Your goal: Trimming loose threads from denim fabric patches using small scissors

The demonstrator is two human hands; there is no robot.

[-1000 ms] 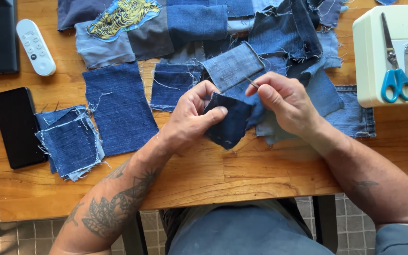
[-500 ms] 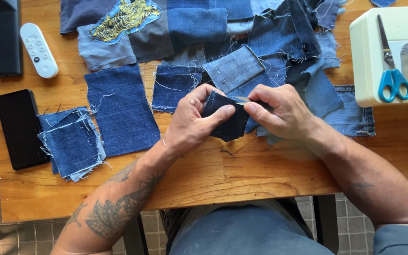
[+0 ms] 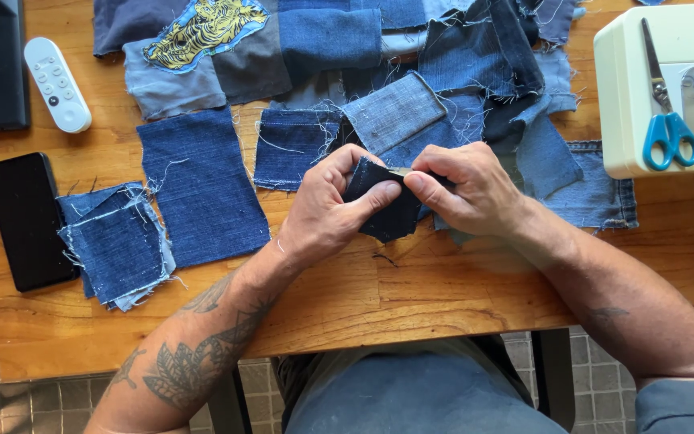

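Observation:
My left hand [image 3: 327, 210] pinches a small dark denim patch [image 3: 381, 210] between thumb and fingers, just above the wooden table [image 3: 379, 297]. My right hand [image 3: 463, 191] meets it from the right, its thumb and forefinger closed on a thin metal needle or pin [image 3: 402, 171] at the patch's top edge. Behind the hands lies a lighter blue denim piece [image 3: 391, 112] on a heap of joined denim patches [image 3: 459, 56].
Loose denim rectangles [image 3: 202, 185] and a stack of squares [image 3: 114, 245] lie to the left. A black phone [image 3: 30, 221], a white remote [image 3: 58, 84] and a dark bar sit at far left. Blue-handled scissors [image 3: 668, 120] rest on a white sewing machine [image 3: 644, 88] at right.
My right hand has come down and left from above the patch until it meets my left thumb. The dark patch has been folded smaller between the hands.

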